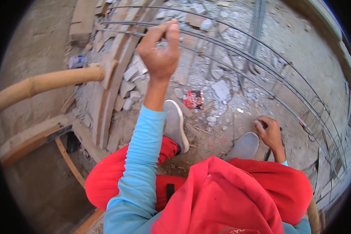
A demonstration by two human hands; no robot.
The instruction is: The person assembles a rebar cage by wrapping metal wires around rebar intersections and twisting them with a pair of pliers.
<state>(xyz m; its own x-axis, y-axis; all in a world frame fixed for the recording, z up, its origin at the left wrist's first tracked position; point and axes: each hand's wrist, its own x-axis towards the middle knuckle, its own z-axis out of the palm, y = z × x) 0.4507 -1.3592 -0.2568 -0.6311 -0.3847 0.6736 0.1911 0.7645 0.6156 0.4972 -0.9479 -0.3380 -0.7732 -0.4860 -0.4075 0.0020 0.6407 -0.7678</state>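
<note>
My left hand point(160, 50) is raised over long thin steel bars point(238, 50) that form a rebar cage. Its thumb and forefinger come together in a pinch beside the bars. Anything between those fingertips is too small to make out. Low over the ground beside my right shoe point(243, 145), my right hand point(270, 134) has its fingers curled in. A dark spot shows inside the curl, but what it holds, if anything, is hidden. The bars run from the upper left, curving past both hands to the lower right, with stirrups crossing them.
Wooden planks point(119, 74) and broken concrete lumps point(130, 73) lie at the left. A bamboo pole point(46, 84) juts in there, above a timber-edged opening point(39, 187). A red and black packet point(194, 99) lies between my feet. More steel bars point(256, 31) lie beyond the cage.
</note>
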